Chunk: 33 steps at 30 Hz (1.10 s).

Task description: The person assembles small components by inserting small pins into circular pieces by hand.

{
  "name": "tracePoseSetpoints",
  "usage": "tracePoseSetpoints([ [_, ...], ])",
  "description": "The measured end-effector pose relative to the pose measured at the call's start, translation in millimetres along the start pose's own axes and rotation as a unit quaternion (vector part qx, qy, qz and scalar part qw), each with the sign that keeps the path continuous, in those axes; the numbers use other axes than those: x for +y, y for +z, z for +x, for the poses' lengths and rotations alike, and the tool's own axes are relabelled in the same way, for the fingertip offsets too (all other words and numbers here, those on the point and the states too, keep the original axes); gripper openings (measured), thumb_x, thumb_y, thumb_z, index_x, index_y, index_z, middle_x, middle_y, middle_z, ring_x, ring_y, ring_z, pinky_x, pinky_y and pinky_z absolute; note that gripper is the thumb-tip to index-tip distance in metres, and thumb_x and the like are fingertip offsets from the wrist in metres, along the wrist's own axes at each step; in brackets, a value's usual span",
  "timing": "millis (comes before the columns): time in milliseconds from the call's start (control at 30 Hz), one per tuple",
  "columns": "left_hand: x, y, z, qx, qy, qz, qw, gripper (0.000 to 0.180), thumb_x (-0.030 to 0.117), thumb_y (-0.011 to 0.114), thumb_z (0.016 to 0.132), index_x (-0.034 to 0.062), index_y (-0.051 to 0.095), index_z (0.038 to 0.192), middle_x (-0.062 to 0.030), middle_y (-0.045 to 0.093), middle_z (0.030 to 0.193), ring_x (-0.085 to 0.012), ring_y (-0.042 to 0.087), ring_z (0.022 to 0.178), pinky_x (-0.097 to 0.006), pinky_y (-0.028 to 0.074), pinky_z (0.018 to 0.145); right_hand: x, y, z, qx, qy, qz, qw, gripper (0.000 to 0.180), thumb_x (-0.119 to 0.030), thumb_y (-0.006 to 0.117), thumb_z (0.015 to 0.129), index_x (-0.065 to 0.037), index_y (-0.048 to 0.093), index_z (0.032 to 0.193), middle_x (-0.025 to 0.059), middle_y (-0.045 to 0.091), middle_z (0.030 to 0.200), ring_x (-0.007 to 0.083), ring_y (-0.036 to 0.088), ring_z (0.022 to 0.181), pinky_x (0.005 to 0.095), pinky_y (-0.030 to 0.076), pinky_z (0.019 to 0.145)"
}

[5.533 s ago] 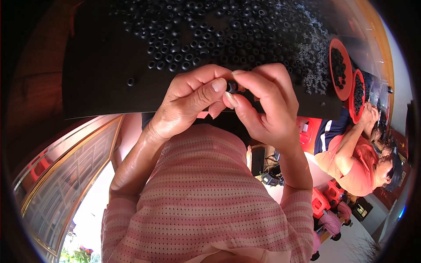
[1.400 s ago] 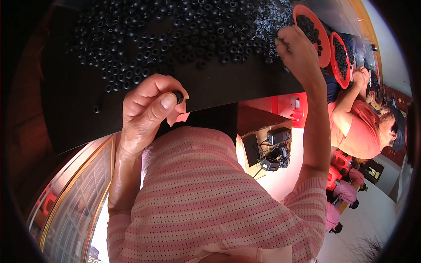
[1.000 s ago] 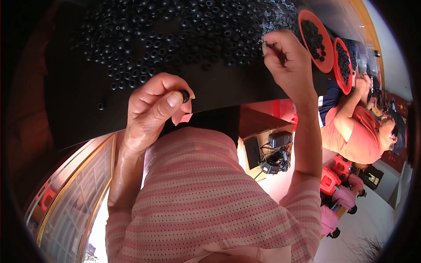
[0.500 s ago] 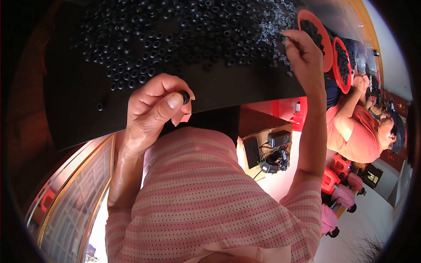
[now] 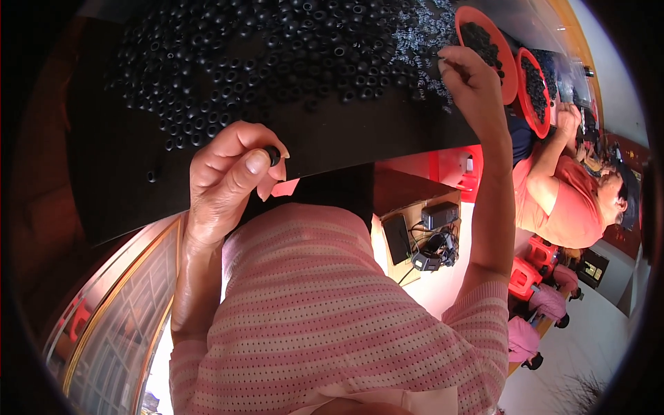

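Observation:
Near the table's front edge, my left hand [image 5: 225, 169] pinches a small black ring [image 5: 273, 155] between thumb and fingers. My right hand [image 5: 478, 93] reaches over the right end of a scatter of tiny shiny clear or silvery pieces [image 5: 413, 50]. Its thumb and forefinger are brought together; whatever lies between them is too small to make out. To the left of those pieces spreads a large heap of similar black rings [image 5: 228, 77], many with their holes facing up. One stray ring [image 5: 153, 176] rests apart at the left.
Two red bowls [image 5: 510, 86] of dark pieces stand right of my right hand. The dark table [image 5: 332, 138] ends just before my body. Below it, a cardboard box [image 5: 408, 200] holds black cables and adapters. A co-worker in an orange shirt [image 5: 560, 197] sits at the right.
The whole view has shifted a little, so the heap and bowls appear slightly further left. Both hands stay nearly in place, the left one keeping its grip on the black ring.

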<state>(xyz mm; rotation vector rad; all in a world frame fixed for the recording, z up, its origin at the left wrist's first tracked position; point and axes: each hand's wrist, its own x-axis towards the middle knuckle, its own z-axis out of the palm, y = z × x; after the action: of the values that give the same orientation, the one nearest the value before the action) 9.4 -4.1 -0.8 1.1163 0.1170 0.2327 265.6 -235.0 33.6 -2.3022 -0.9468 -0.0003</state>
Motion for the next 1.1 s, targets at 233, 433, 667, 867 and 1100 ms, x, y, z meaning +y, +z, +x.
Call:
tracePoseSetpoints([
  [233, 0.6, 0.7, -0.3, 0.0, 0.001, -0.019, 1.0, 0.029, 0.027, 0.056, 0.094, -0.0019, 0.06, 0.097, -0.0036, 0.058, 0.074, -0.0068, 0.048, 0.058, -0.02, 0.039, 0.052, -58.8, 9.7, -12.0, -0.045, 0.03, 0.126, 0.991, 0.013, -0.012, 0.069, 0.084, -0.001, 0.064, 0.089, 0.0001, 0.058, 0.069, 0.0055, 0.051, 0.065, 0.0207, 0.042, 0.06],
  [433, 0.5, -0.7, -0.6, 0.008, -0.014, -0.067, 0.998, 0.027, 0.025, 0.055, 0.094, -0.0012, 0.059, 0.098, -0.0044, 0.058, 0.074, -0.0068, 0.046, 0.058, -0.02, 0.036, 0.05, -122.3, 49.7, -27.1, -0.101, -0.088, 0.26, 0.956, 0.006, -0.003, 0.064, 0.085, -0.001, 0.063, 0.09, 0.0031, 0.061, 0.077, 0.0089, 0.054, 0.065, 0.023, 0.043, 0.06],
  [667, -0.3, -3.2, -2.1, 0.012, -0.024, -0.127, 0.992, 0.025, 0.024, 0.055, 0.095, 0.0002, 0.059, 0.1, -0.0059, 0.059, 0.076, -0.0063, 0.045, 0.057, -0.019, 0.037, 0.049, -147.8, 71.4, -28.1, -0.156, -0.161, 0.285, 0.932, 0.007, -0.001, 0.062, 0.086, 0.002, 0.063, 0.093, 0.004, 0.059, 0.076, 0.0088, 0.054, 0.065, 0.0222, 0.042, 0.058],
  [867, 1.8, -4.1, -3.8, 0.015, -0.03, -0.157, 0.987, 0.025, 0.024, 0.055, 0.095, 0.0004, 0.059, 0.099, -0.0055, 0.059, 0.076, -0.0071, 0.045, 0.057, -0.02, 0.038, 0.051, -154.0, 77.8, -26.6, -0.092, -0.271, 0.221, 0.932, 0.008, 0.001, 0.061, 0.086, 0.003, 0.063, 0.094, 0.0077, 0.06, 0.076, 0.014, 0.056, 0.062, 0.0241, 0.044, 0.056],
  [1100, 0.4, -5.9, -2.9, 0.007, -0.018, -0.172, 0.985, 0.027, 0.026, 0.055, 0.095, 0.0001, 0.059, 0.101, -0.0063, 0.059, 0.074, -0.0076, 0.045, 0.057, -0.021, 0.039, 0.052, -151.6, 89.7, -30.4, -0.104, -0.192, 0.354, 0.909, 0.013, 0.002, 0.06, 0.087, 0.003, 0.063, 0.099, 0.0085, 0.062, 0.076, 0.0134, 0.063, 0.07, 0.0221, 0.046, 0.057],
])
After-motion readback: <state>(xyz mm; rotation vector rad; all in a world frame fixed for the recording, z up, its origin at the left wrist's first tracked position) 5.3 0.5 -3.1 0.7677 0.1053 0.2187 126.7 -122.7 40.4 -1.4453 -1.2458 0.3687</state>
